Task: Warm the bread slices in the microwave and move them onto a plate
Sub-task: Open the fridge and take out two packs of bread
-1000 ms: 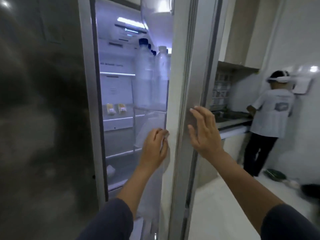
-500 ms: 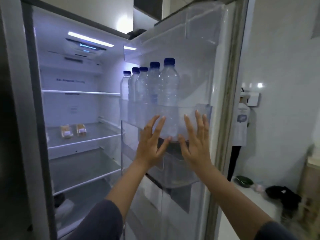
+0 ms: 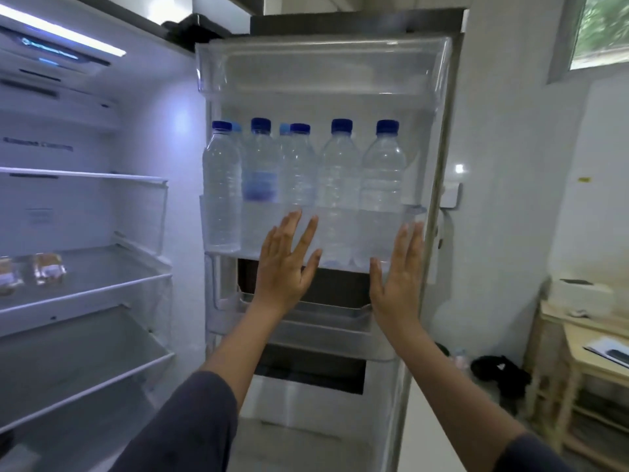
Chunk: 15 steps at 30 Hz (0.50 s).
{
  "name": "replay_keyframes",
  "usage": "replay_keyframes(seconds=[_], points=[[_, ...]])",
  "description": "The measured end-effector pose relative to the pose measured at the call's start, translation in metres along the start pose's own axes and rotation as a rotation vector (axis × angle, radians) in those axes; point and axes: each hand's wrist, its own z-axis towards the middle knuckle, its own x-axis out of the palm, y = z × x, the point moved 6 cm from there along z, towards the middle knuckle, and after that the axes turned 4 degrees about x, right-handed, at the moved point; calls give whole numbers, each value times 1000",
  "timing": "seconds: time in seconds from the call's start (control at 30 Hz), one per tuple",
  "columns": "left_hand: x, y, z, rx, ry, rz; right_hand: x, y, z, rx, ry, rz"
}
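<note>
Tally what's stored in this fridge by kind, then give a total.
Water bottles: 5 (paler caps behind them are too unclear to count)
Wrapped bread packs: 2
Total: 7

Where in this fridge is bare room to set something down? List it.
Top door bin looks bare. The glass shelf is free right of the two wrapped packets; the shelf below looks bare. Crowded: the middle door bin, full of water bottles, left hand and right hand at its front.

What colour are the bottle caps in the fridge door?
Blue. The caps on the clear bottles show best in the head view.
</note>
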Motion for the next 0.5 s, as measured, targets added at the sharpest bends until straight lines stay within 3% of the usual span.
replay_keyframes(seconds=[0.3, 0.37, 0.5], points=[[50, 10, 15, 47, 20, 244, 29, -38, 42, -33, -8, -220], [54, 18, 12, 12, 17, 283, 38, -37, 46, -90, -37, -306], [58, 39, 3, -19, 33, 342, 81, -19, 40, -331, 70, -381]])
